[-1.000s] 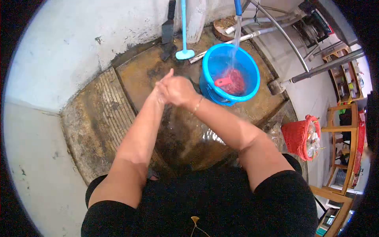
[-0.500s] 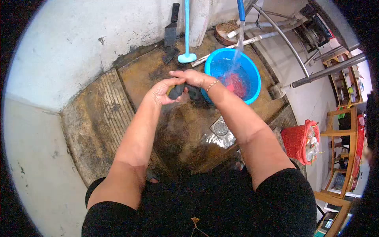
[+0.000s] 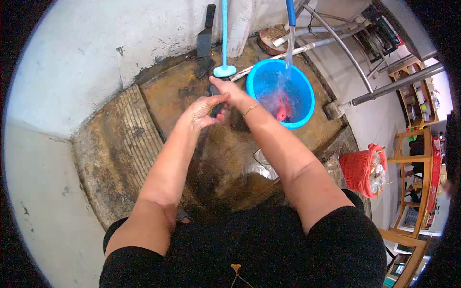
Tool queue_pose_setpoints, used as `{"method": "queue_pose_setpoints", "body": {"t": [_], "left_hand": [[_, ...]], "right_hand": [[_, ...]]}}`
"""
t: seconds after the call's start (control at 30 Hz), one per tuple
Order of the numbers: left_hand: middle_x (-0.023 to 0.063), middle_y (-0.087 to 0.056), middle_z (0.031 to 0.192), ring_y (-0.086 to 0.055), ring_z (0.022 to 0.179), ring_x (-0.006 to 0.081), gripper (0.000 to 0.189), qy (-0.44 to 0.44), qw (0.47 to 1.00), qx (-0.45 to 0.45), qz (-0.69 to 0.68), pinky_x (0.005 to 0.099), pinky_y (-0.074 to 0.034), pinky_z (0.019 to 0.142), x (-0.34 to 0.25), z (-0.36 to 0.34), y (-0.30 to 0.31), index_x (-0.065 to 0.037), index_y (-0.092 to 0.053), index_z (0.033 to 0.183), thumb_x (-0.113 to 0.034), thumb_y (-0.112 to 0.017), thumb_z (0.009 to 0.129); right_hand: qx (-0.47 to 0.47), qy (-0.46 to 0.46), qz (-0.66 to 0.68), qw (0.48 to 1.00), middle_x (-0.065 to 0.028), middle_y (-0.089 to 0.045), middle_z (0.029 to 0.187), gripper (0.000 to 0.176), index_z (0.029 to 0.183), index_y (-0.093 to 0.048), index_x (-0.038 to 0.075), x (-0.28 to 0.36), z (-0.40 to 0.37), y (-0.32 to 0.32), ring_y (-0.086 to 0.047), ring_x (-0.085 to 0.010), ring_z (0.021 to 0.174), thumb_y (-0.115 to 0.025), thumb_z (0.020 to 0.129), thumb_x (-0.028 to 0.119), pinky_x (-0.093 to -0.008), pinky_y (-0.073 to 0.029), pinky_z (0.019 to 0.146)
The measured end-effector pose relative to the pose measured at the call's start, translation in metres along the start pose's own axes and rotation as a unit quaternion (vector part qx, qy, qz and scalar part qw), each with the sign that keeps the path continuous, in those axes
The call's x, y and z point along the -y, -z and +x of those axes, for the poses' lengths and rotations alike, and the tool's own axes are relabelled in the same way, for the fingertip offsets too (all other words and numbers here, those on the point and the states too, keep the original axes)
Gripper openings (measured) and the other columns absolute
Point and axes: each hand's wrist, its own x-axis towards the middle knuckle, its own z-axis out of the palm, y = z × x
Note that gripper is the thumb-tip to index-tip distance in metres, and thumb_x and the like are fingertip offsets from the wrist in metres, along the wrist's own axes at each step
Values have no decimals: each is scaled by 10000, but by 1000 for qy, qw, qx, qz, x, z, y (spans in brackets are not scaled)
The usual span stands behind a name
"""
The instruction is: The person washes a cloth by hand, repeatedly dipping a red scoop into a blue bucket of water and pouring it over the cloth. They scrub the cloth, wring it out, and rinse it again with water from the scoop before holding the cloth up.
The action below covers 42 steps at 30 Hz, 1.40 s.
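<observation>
My left hand (image 3: 204, 111) is curled around a dark grey piece with a yellowish edge (image 3: 214, 110), thumb on top. Its exact kind is hard to make out, since the fingers cover most of it. Against its far side, my right hand (image 3: 229, 92) is bent over it, with most of its fingers hidden. Both hands are close together above the wet floor, left of a blue basin (image 3: 311, 103). Inside the basin, a pinkish-red thing (image 3: 282, 113) lies in water, while a stream pours from a blue hose (image 3: 291, 14).
By the wall are a light-blue long-handled tool (image 3: 224, 71) and a black-handled scraper (image 3: 204, 43). A round brown container (image 3: 268, 43) and white pipe (image 3: 305, 48) lie behind the basin. A floor drain (image 3: 260, 157) is partly covered by my right arm. A red basket (image 3: 353, 170) stands right.
My right hand has shifted slightly up and left over the dark piece. The pinkish-red thing in the basin looks different in shape under the stream. The view has shifted slightly.
</observation>
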Motion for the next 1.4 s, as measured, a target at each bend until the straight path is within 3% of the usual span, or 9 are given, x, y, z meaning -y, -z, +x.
{"method": "queue_pose_setpoints", "body": {"t": [0.07, 0.3, 0.47, 0.6, 0.87, 0.97, 1.13, 1.23, 1.4], "left_hand": [[32, -474, 724, -422, 553, 84, 295, -32, 999, -16, -12, 169, -293, 385, 1, 0, -11, -23, -476, 914, -161, -663, 731], [23, -420, 773, -388, 553, 45, 262, -35, 941, 177, -285, 120, -314, 366, 1, -12, -57, -25, -415, 950, -96, -565, 747], [27, -424, 719, -386, 523, 44, 218, 23, 936, 165, -309, 122, -284, 339, -13, -5, -48, -18, -438, 869, -114, -575, 730], [5, -396, 611, -326, 428, 37, 150, 58, 984, 30, -163, 140, -190, 293, -8, 5, -23, -64, -424, 702, -73, -572, 683], [80, -496, 544, -462, 431, 188, 123, -9, 945, -244, 216, 348, -293, 327, 53, 40, 11, -64, -525, 633, -122, -498, 738], [147, -591, 622, -579, 543, 261, 266, -227, 742, -352, 524, 427, -408, 439, 83, 53, 28, -8, -593, 636, -250, -573, 746], [51, -507, 571, -445, 405, 153, 225, -7, 949, -236, 208, 296, -308, 329, 44, 30, -1, -72, -526, 651, -268, -596, 735], [-33, -390, 576, -300, 389, 41, 177, 61, 990, 42, -123, 154, -188, 320, 16, 8, -21, -130, -459, 742, -264, -571, 766], [-37, -403, 591, -314, 395, 40, 187, 34, 917, 246, -312, 160, -201, 316, 9, 2, -55, -108, -478, 795, -281, -550, 788]], "right_hand": [[246, -63, 559, 789, -247, -552, 1053, 628, 1157, -478, 43, 0, 3, 12, -520, -334, 1028, -429, 804, 560, -410, -426, 840], [316, 179, 746, 558, -182, -529, 1088, 640, 1244, -358, 77, 28, -32, 37, -553, -278, 868, -593, 761, 426, -432, -446, 843], [261, 141, 736, 609, -45, -506, 765, 246, 686, -416, 124, 18, -5, 36, -465, -136, 661, -645, 711, 213, -273, -423, 597], [76, 70, 287, 952, -33, -533, 595, 273, 577, -508, 50, 25, 12, 19, -485, -124, 539, -728, 617, 207, -289, -411, 507], [-37, 189, -164, 967, -131, -605, 683, 330, 648, -597, 12, -2, 20, -41, -590, -268, 665, -694, 656, 327, -355, -465, 604], [5, 181, -298, 937, -182, -607, 773, 454, 775, -643, 1, -4, 20, -56, -581, -332, 784, -592, 717, 449, -382, -463, 696], [77, -36, 45, 995, -211, -606, 836, 492, 915, -616, 16, 24, -6, -8, -592, -313, 837, -507, 789, 479, -389, -468, 733], [315, -103, 629, 704, -253, -397, 1239, 852, 1294, -298, 44, -8, 3, 28, -514, -402, 996, -405, 738, 682, -451, -454, 809], [318, 129, 775, 531, -279, -373, 1248, 902, 1318, -252, 49, 15, -33, 39, -479, -442, 1026, -461, 706, 679, -549, -410, 835]]}}
